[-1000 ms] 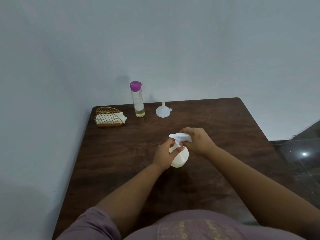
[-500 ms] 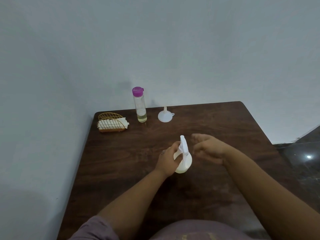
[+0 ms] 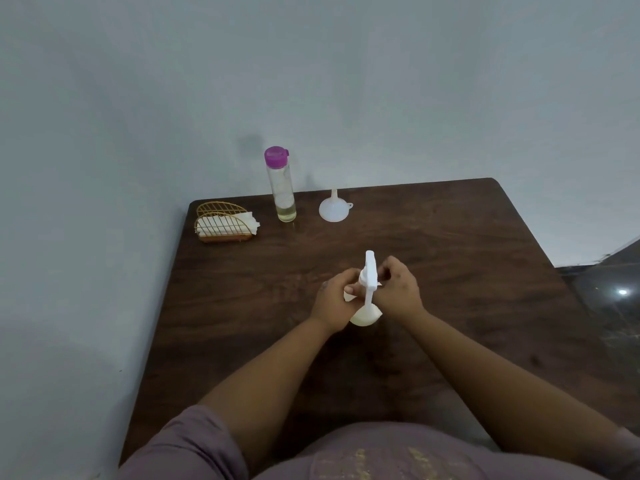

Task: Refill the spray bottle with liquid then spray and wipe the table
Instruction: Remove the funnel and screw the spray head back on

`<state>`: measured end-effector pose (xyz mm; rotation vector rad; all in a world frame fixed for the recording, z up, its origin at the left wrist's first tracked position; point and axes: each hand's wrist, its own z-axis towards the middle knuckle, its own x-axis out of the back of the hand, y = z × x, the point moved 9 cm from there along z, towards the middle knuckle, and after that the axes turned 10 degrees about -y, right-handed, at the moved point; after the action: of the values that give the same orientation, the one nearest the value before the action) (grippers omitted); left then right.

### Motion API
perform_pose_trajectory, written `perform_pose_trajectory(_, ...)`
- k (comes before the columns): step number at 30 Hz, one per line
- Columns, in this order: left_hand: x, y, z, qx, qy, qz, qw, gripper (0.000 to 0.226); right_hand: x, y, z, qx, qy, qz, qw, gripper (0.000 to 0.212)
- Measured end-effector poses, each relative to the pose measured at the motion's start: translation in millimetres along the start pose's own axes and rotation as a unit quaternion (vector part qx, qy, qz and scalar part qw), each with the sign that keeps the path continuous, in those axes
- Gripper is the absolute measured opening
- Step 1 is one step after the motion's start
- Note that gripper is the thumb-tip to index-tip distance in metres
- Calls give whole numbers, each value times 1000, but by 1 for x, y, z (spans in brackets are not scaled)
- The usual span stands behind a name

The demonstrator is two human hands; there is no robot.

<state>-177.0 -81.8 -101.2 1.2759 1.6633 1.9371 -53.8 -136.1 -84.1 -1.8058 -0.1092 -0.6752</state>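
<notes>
1. Centrally, the white spray bottle [image 3: 366, 315] stands mid-counter [image 3: 450, 258], the left hand [image 3: 337, 299] gripping its body and the right hand [image 3: 398, 289] pinching its spray head.
2. Behind, well apart: purple-capped refill bottle [image 3: 281, 188], funnel [image 3: 333, 209], wire napkin holder [image 3: 223, 223].

A plain room: bare wall [image 3: 346, 81], wooden table [image 3: 450, 271].

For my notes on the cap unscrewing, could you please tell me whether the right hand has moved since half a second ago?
Yes. The right hand has come back in toward the spray bottle, which stands on the table, and now grips its white spray head.
</notes>
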Motion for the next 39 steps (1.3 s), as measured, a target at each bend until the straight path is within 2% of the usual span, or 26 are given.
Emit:
perform_pose_trajectory(3,0,-3,3,12,-15,-4,1000,33,-7,5,1,31,-119,44,991,66)
perform_pose_trajectory(5,0,-4,3,9,-12,0,1000,33,-3,4,-2,72,-132,37,988,50)
perform_pose_trajectory(8,-1,-4,2,9,-2,-16,1000,34,5,5,-8,76,-36,57,995,21)
perform_pose_trajectory(9,0,-4,2,11,2,-21,1000,34,5,4,-9,72,4,53,996,20)
perform_pose_trajectory(10,1,-4,2,13,3,-22,1000,34,2,3,-11,72,33,35,996,28)
perform_pose_trajectory(12,1,-6,3,12,-6,-20,1000,33,-4,2,-12,74,50,11,996,42)
perform_pose_trajectory(14,0,-7,4,15,-16,-28,999,33,-4,5,-8,75,17,45,996,44)
perform_pose_trajectory(16,-1,-7,4,17,-16,-44,999,35,-4,4,-3,92,-69,67,991,45)
perform_pose_trajectory(18,-1,-5,4,11,-17,-52,998,37,-8,1,-1,108,-119,51,986,37)
perform_pose_trajectory(19,-1,-7,5,12,-13,-47,999,40,-7,3,-1,102,-99,52,989,32)
perform_pose_trajectory(21,-2,-11,5,24,-8,-33,999,44,0,5,-5,80,1,62,995,27)
perform_pose_trajectory(23,-3,-10,3,13,-1,-37,999,41,-1,8,-8,49,82,56,994,33)
perform_pose_trajectory(24,-3,-9,2,11,1,-41,999,40,-3,9,-7,26,89,55,994,39)
perform_pose_trajectory(26,-3,-13,1,27,6,-50,998,39,-10,11,-1,8,45,58,997,49)
perform_pose_trajectory(28,-2,-15,2,37,1,-51,998,37,-18,7,1,62,-51,71,994,54)
perform_pose_trajectory(30,-2,-15,3,40,-7,-52,998,37,-20,1,-5,90,-141,90,982,42)
perform_pose_trajectory(31,-2,-14,3,42,-9,-57,997,39,-19,1,-7,90,-157,92,979,33)
perform_pose_trajectory(32,-2,-14,3,45,-10,-56,997,41,-14,4,-7,88,-139,83,983,24)
perform_pose_trajectory(34,-4,-15,2,44,-1,-57,997,41,-5,4,-9,93,-52,53,993,11)
perform_pose_trajectory(37,-2,-22,-1,49,19,-73,996,38,-13,5,-13,71,34,65,995,24)
perform_pose_trajectory(39,-5,-32,-2,63,13,-90,994,32,-18,5,-11,66,21,64,996,35)
